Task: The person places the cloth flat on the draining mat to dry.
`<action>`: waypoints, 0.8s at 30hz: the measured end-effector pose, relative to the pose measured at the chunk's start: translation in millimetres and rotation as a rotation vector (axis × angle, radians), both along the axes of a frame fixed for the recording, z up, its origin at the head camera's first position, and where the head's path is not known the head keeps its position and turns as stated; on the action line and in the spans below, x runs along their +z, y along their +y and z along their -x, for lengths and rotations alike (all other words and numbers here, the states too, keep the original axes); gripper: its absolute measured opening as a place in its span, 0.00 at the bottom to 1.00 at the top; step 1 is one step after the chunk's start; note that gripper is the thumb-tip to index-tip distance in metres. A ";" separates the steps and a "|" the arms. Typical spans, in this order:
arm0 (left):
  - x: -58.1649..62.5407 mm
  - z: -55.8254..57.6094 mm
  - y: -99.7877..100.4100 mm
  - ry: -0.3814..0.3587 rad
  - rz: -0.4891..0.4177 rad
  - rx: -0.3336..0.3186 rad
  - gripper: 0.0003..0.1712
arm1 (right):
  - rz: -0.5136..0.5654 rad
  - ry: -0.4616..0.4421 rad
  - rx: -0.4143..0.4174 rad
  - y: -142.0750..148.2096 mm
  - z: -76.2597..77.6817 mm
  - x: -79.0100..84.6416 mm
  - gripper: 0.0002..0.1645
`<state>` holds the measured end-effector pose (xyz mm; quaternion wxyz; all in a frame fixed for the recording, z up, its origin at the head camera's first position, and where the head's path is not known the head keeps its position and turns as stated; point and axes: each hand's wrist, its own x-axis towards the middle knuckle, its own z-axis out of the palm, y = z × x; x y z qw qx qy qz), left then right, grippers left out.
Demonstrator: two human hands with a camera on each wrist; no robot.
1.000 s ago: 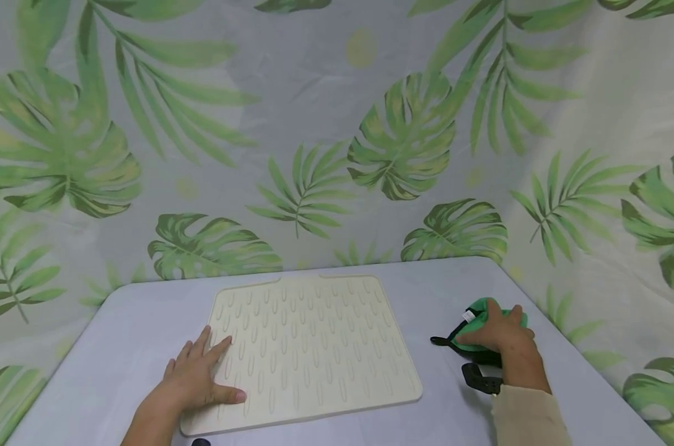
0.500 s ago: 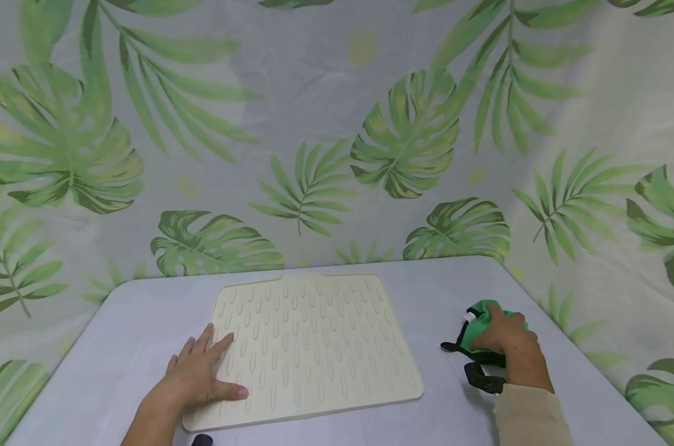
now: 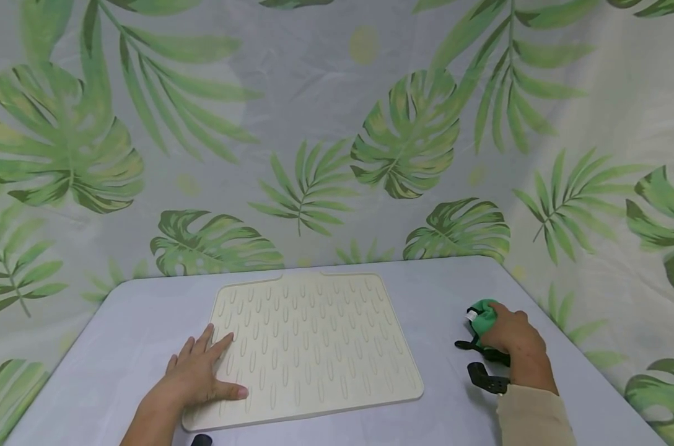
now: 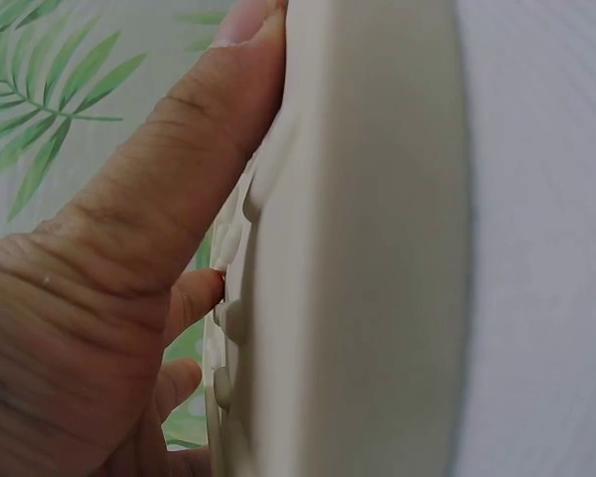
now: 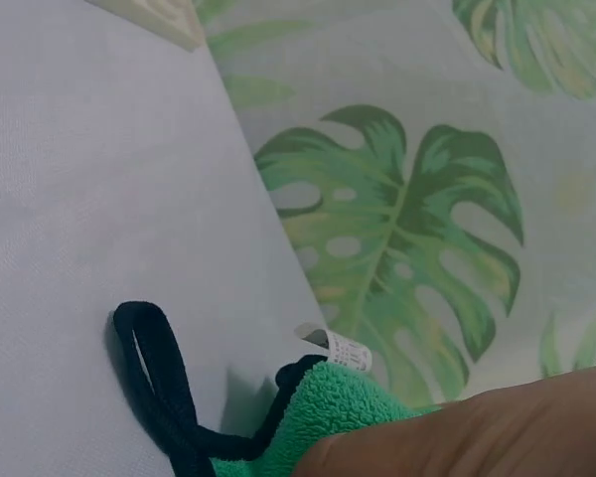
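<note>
A cream mat (image 3: 315,353) with rows of raised oval ridges lies flat on the white table. On its left edge rests my left hand (image 3: 189,375), fingers spread; in the left wrist view the thumb (image 4: 184,139) lies on the top face of the mat, beside its thick edge. To the right of the mat, my right hand (image 3: 515,337) grips a bunched green cloth (image 3: 484,317) with black edging. The right wrist view shows its fuzzy terry surface, a black hanging loop (image 5: 154,373) and a white label (image 5: 348,350). Part of the cloth is hidden under the hand.
A white cloth covers the table (image 3: 437,291). Behind it and on both sides hangs a leaf-patterned curtain (image 3: 315,124). A black wrist-worn device (image 3: 487,379) sits at my right wrist, and part of another (image 3: 201,440) shows by the left.
My right hand has drawn the green cloth together into a smaller bunch, and its black loop has shifted right. The left hand and mat stay put; the view has shifted slightly.
</note>
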<state>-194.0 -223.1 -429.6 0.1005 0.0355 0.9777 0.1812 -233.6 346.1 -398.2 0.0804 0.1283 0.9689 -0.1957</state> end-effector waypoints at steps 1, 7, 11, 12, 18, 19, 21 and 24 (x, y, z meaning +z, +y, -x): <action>0.1 0.0 0.0 0.001 0.000 0.000 0.76 | 0.000 0.006 0.003 0.6 0.0 -0.1 0.53; 0.2 0.6 -0.3 0.004 -0.001 0.003 0.76 | 0.001 0.018 0.015 2.6 0.4 -0.1 0.51; -0.5 0.8 -0.6 -0.001 -0.002 0.001 0.76 | -0.005 0.025 0.018 3.3 1.8 0.0 0.51; -0.7 0.7 -0.7 -0.002 -0.001 -0.001 0.76 | -0.005 0.029 0.021 3.1 2.0 0.2 0.51; -1.2 0.5 -0.7 -0.003 -0.002 -0.001 0.76 | 0.007 0.046 0.037 -1.0 3.0 4.8 0.51; -1.2 0.5 -0.6 -0.003 -0.003 0.000 0.76 | 0.010 0.049 0.039 -1.6 3.5 5.4 0.50; -1.4 0.7 -0.7 -0.002 -0.003 0.001 0.76 | 0.012 0.059 0.051 -2.3 4.4 6.0 0.50; -1.7 0.6 -0.7 -0.003 0.000 0.001 0.76 | 0.015 0.071 0.069 -2.9 5.9 7.7 0.49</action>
